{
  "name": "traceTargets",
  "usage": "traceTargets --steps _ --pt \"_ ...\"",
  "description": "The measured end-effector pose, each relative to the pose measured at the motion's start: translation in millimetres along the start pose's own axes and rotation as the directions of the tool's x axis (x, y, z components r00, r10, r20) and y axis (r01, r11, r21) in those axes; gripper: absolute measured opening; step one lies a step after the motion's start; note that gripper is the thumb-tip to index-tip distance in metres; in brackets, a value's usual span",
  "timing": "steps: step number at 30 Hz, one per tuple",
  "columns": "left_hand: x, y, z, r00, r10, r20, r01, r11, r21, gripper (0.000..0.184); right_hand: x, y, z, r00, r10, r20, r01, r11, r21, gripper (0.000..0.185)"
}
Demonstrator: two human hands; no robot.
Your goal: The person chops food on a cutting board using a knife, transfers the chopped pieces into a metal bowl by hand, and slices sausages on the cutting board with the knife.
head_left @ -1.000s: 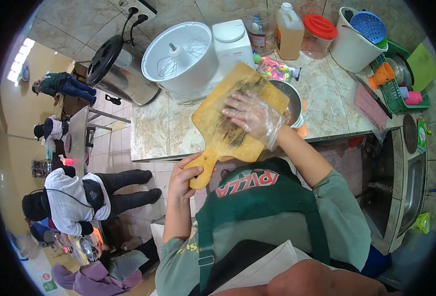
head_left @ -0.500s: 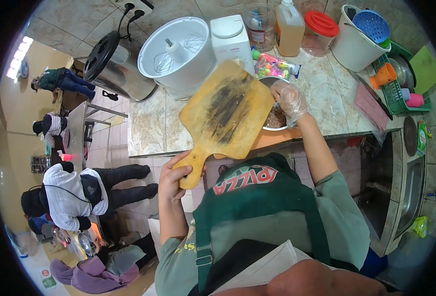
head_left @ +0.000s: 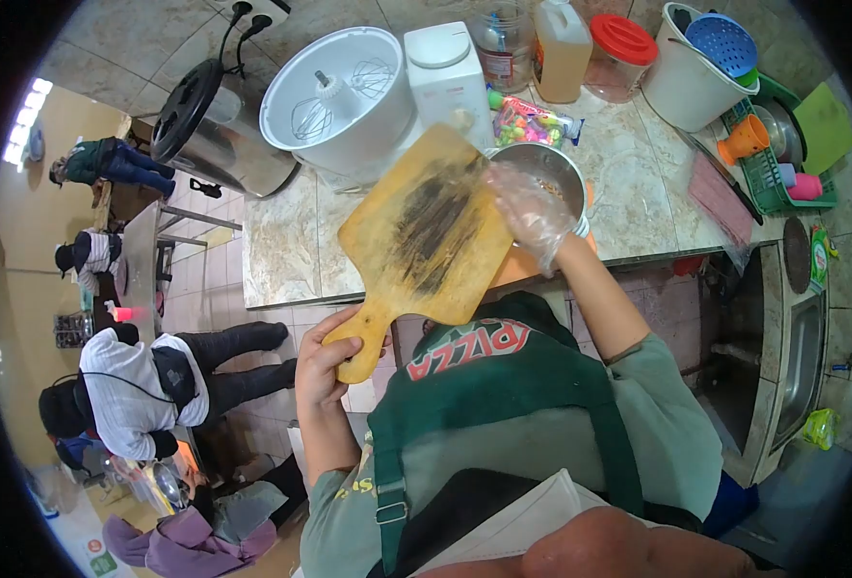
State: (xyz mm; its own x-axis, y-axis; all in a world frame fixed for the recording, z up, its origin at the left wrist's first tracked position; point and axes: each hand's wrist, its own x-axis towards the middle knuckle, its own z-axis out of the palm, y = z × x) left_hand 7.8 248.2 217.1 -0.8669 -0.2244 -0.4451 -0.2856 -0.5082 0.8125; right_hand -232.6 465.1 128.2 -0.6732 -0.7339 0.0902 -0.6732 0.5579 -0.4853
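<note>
My left hand [head_left: 332,354] grips the handle of a wooden cutting board [head_left: 387,212], its dark, worn face turned up. The board tilts above the counter's front edge. In a clear plastic glove, my right hand [head_left: 532,214] lies against the board's right edge with its fingers stretched out; the fingertips are somewhat blurred. Beneath and behind that hand stands a metal pot [head_left: 551,164] with brown bits inside, partly covered by the glove. An orange surface [head_left: 512,271] shows under the pot and board.
Along the wall stand a steel dispenser [head_left: 228,135], a white mixer bowl with whisks [head_left: 334,96], a jug [head_left: 559,58] and a red-lidded jar [head_left: 623,58]. A knife [head_left: 724,173] lies beside a pink cloth [head_left: 720,202]. A sink [head_left: 799,376] is at right; several people are at left.
My right hand has moved left from over the pot onto the board's edge, showing more of the pot. The board has shifted slightly left and down with my left hand.
</note>
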Motion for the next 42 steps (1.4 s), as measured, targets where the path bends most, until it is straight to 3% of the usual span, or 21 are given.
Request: traceTargets --steps 1,4,6,7,9,11,13,15,17,19,21,22,23,25,26,28,32,34,39,41,42 --pt "-1.6 0.7 -4.9 1.0 0.004 -0.006 -0.005 1.0 -0.003 0.05 3.1 -7.7 -27.1 0.958 0.177 0.224 -0.17 0.984 -0.048 0.039" --pt "-10.4 5.2 -30.9 0.999 0.014 -0.033 -0.015 0.999 -0.041 0.052 -8.2 47.4 13.9 0.959 0.278 0.064 -0.254 0.935 -0.247 0.032" --pt "-19.2 9.3 -51.8 0.997 0.038 -0.073 -0.046 0.994 -0.102 0.054 -6.8 42.2 7.8 0.94 0.264 -0.217 -0.291 0.951 -0.104 0.021" --pt "-23.5 11.4 -62.9 0.996 0.039 -0.08 -0.048 0.993 -0.105 0.054 -3.8 34.3 6.9 0.943 0.258 -0.211 -0.284 0.953 -0.103 0.021" --pt "-32.5 15.3 -87.7 0.992 0.08 -0.098 -0.091 0.99 -0.112 0.053 1.1 8.1 2.9 0.896 0.097 -0.434 -0.093 0.995 0.031 0.019" --pt "-41.2 17.1 -113.6 0.988 0.104 -0.114 -0.118 0.985 -0.123 0.052 8.9 -30.2 -1.5 0.922 0.161 -0.352 -0.139 0.986 0.088 0.022" --pt "-50.9 19.7 -135.1 0.971 0.155 -0.182 -0.171 0.982 -0.074 0.051 18.9 -48.8 10.5 0.974 0.087 -0.209 -0.052 0.984 0.168 0.019" --pt "-57.3 18.4 -158.0 0.966 0.151 -0.209 -0.171 0.982 -0.078 0.05 30.2 -52.2 48.2 0.976 0.059 -0.21 -0.006 0.97 0.244 0.018" --pt "-59.7 13.5 -180.1 0.95 0.129 -0.283 -0.148 0.988 -0.047 0.05 42.8 -66.2 67.9 0.986 0.158 0.052 -0.167 0.945 0.281 0.019" --pt "-57.9 5.7 -202.8 0.952 0.109 -0.287 -0.132 0.989 -0.06 0.05 58.3 -51.5 107.5 0.992 0.127 0.006 -0.124 0.962 0.244 0.017" --pt "-55.0 -3.6 -223.5 0.953 0.091 -0.29 -0.117 0.99 -0.073 0.051 71.7 -69.5 99.1 0.944 0.28 0.178 -0.298 0.951 0.088 0.021" --pt "-54.1 -8.7 -233.4 0.957 0.053 -0.286 -0.085 0.991 -0.102 0.051 79.7 -86.3 90.1 0.937 0.249 0.245 -0.15 0.92 -0.362 0.025" --pt "-51.9 -14.2 -243.5 0.96 0.015 -0.279 -0.053 0.99 -0.13 0.051 84.2 -83.6 103.2 0.938 0.244 0.246 -0.145 0.921 -0.362 0.025" --pt "-43.4 -27.4 -265.9 0.967 -0.014 -0.255 -0.026 0.988 -0.155 0.051 90.4 -77.9 130.4 0.976 0.213 -0.046 -0.218 0.941 -0.258 0.031" --pt "-38.7 -34.7 -276.8 0.973 -0.046 -0.228 0.005 0.984 -0.178 0.051 92.2 -79.8 131.9 0.976 0.213 -0.043 -0.217 0.941 -0.26 0.031" --pt "-29.9 -45.8 -292.5 0.967 -0.134 -0.218 0.081 0.969 -0.234 0.049 97.2 -100.0 114.3 0.916 0.247 0.316 -0.025 0.822 -0.568 0.03" --pt "2.3 -56.3 -318.0 0.935 -0.229 -0.271 0.195 0.97 -0.148 0.044 96.3 -82.5 152.2 0.947 0.27 0.173 -0.124 0.807 -0.578 0.03" --pt "19.1 -58.0 -321.6 0.911 -0.212 -0.354 0.207 0.977 -0.053 0.045 97.3 -78.9 158.1 0.92 0.392 -0.003 -0.344 0.802 -0.489 0.047" --pt "60.0 -69.1 -326.5 0.864 -0.061 -0.5 0.155 0.977 0.148 0.052 104.1 -57.9 168.2 0.928 0.36 0.098 -0.237 0.772 -0.59 0.058" --pt "72.1 -73.3 -315.9 0.849 -0.014 -0.528 0.127 0.976 0.178 0.053 103.3 -62.5 160.8 0.897 0.429 0.102 -0.378 0.868 -0.322 0.044" --pt "76.8 -74.5 -312.1 0.832 0.031 -0.553 0.102 0.973 0.208 0.054 111.7 -2.5 224.7 0.851 0.521 -0.055 -0.462 0.796 0.392 0.023"
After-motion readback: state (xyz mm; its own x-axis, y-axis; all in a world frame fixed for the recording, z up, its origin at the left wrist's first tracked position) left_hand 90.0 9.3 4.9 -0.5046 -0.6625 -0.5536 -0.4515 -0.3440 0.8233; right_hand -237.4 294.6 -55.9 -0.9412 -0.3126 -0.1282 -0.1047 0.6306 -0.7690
